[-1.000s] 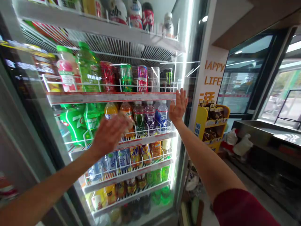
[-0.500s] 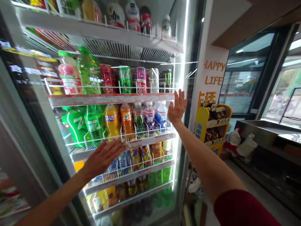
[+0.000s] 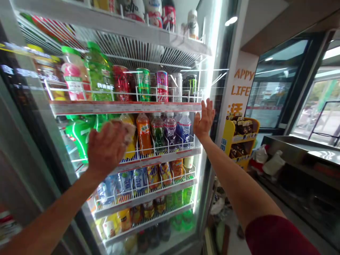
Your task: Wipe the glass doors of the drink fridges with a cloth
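My left hand is pressed to the glass door of a lit drinks fridge, with a pale crumpled cloth held under its fingers. Motion blurs this hand, and most of the cloth is hidden beneath it. Higher and to the right, my right hand rests on the glass near the door's right side, fingers spread and nothing in it. Behind the glass are an orange drink bottle, a blue-labelled bottle and a green can.
Wire-fronted fridge shelves carry several rows of bottles and cans. To the right of the fridge stands a yellow display rack with packets. Farther right are white bags beside a metal counter.
My left hand has moved up along the glass with the cloth, and its fingers now point more upward. My right hand stays on the door. The view has shifted slightly.
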`<state>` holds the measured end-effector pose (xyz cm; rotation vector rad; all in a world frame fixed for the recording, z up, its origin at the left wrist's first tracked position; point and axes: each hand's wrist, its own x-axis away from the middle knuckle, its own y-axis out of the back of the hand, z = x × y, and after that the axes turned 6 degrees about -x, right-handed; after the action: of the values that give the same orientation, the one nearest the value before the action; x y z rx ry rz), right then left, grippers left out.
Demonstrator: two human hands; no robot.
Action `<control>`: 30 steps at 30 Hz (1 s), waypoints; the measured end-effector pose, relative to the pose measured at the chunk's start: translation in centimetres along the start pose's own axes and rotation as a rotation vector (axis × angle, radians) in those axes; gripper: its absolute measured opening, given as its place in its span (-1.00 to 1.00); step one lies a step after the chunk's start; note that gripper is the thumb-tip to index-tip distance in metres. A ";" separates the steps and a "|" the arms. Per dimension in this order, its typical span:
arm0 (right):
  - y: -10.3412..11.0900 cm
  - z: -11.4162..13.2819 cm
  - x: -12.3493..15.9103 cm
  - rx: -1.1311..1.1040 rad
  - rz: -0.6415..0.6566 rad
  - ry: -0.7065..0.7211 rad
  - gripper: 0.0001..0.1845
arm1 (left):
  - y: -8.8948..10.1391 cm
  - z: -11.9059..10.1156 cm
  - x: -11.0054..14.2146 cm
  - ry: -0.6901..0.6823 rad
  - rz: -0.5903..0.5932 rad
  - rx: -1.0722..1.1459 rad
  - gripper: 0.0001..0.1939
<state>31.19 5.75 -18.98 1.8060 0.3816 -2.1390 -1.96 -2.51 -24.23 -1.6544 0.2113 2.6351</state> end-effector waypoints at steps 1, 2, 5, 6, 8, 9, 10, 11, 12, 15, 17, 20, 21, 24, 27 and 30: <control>0.0 0.0 0.0 -0.005 -0.003 -0.002 -0.41 | -0.1 0.4 -1.1 0.146 -0.044 -0.031 -0.46; 0.0 0.0 0.0 -0.011 -0.005 -0.003 -0.41 | -0.3 0.2 -1.9 0.211 -0.052 -0.038 -0.46; -0.1 0.0 -0.1 -0.022 -0.003 -0.008 -0.41 | -1.1 -3.5 -1.2 -0.052 0.056 0.035 -0.47; -0.1 0.0 -0.1 -0.023 -0.003 -0.007 -0.41 | -1.5 -5.2 -0.4 -0.224 0.120 0.074 -0.47; -0.1 0.0 -0.1 -0.022 0.003 -0.007 -0.41 | -1.9 -7.6 0.8 -0.491 0.178 0.131 -0.49; 0.0 0.0 -0.1 -0.022 0.005 -0.008 -0.41 | -2.0 -7.9 0.7 -0.543 0.181 0.138 -0.50; 0.0 0.0 -0.1 -0.022 0.009 -0.008 -0.40 | -2.0 -7.4 0.1 -0.523 0.156 0.129 -0.51; 0.0 0.0 -0.1 -0.023 0.010 -0.009 -0.40 | -2.0 -6.4 -1.1 -0.430 0.113 0.107 -0.52; 0.0 0.0 -0.1 -0.025 0.010 -0.008 -0.40 | -1.9 -5.2 -2.6 -0.301 0.073 0.078 -0.53; 0.0 0.0 -0.1 -0.019 0.012 -0.006 -0.40 | -2.0 -3.2 -5.4 0.022 -0.007 0.042 -0.53; 0.1 0.1 -0.2 -0.008 0.022 -0.011 -0.40 | -2.4 -5.0 -3.9 -0.137 0.031 0.096 -0.55; 0.1 0.1 -0.1 0.004 0.038 -0.026 -0.39 | -2.8 -9.6 1.3 -0.600 0.184 0.194 -0.54; 0.1 0.1 -0.1 0.008 0.041 -0.030 -0.39 | -2.8 -10.6 2.6 -0.677 0.211 0.208 -0.54; 0.1 0.0 -0.1 0.028 0.039 -0.026 -0.39 | -3.0 -10.3 2.5 -0.600 0.204 0.193 -0.49; 0.0 0.0 -0.1 0.044 0.031 -0.008 -0.40 | -3.2 -8.6 -0.5 -0.328 0.121 0.128 -0.47; -0.1 0.0 0.0 0.069 0.023 -0.002 -0.40 | -3.5 -9.7 -0.2 -0.422 0.122 0.139 -0.50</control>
<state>31.20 5.81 -18.95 1.8354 0.2883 -2.1634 7.16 -0.29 -28.58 -1.0450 0.4804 2.9003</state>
